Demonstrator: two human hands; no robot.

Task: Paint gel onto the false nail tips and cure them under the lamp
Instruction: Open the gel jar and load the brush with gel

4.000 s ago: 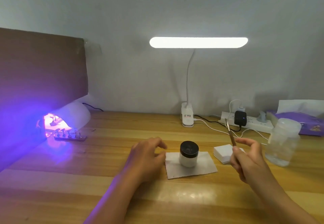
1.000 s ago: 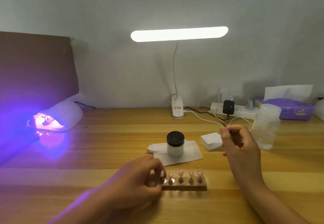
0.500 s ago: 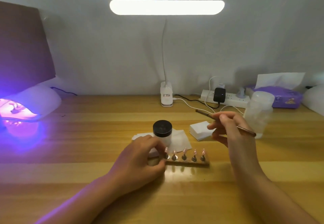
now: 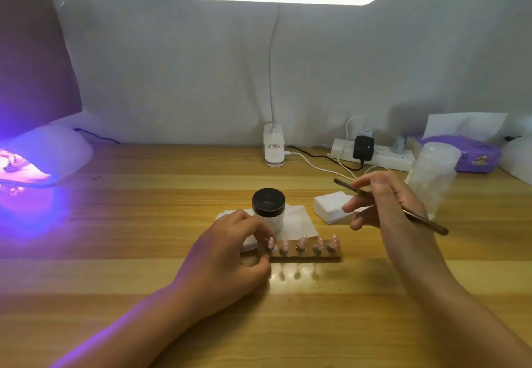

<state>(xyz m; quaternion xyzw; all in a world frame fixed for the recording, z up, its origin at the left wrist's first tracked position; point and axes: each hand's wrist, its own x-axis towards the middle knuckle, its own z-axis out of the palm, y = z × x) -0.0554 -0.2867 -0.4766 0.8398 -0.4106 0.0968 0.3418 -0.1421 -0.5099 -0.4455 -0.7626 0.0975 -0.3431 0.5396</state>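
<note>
A brown holder strip (image 4: 309,255) with several pink false nail tips (image 4: 302,242) standing on it lies on the wooden desk in front of me. My left hand (image 4: 230,255) grips the strip's left end between thumb and fingers. Just behind stands a white gel jar with a black lid (image 4: 268,205) on a white paper sheet (image 4: 299,220). My right hand (image 4: 385,203) holds a thin brush (image 4: 423,219) above the desk, to the right of the jar. The white curing lamp (image 4: 49,154) glows purple at the far left.
A stack of white wipes (image 4: 331,205) lies under my right hand. Behind it stand a frosted plastic bottle (image 4: 434,177), a power strip with plugs and cables (image 4: 374,157), and a purple tissue box (image 4: 466,151). A lit desk lamp (image 4: 273,151) stands at the back centre.
The nail strip came from the curing lamp to the desk in front of the jar, held by my left hand. My right hand turned the brush from upright to nearly level.
</note>
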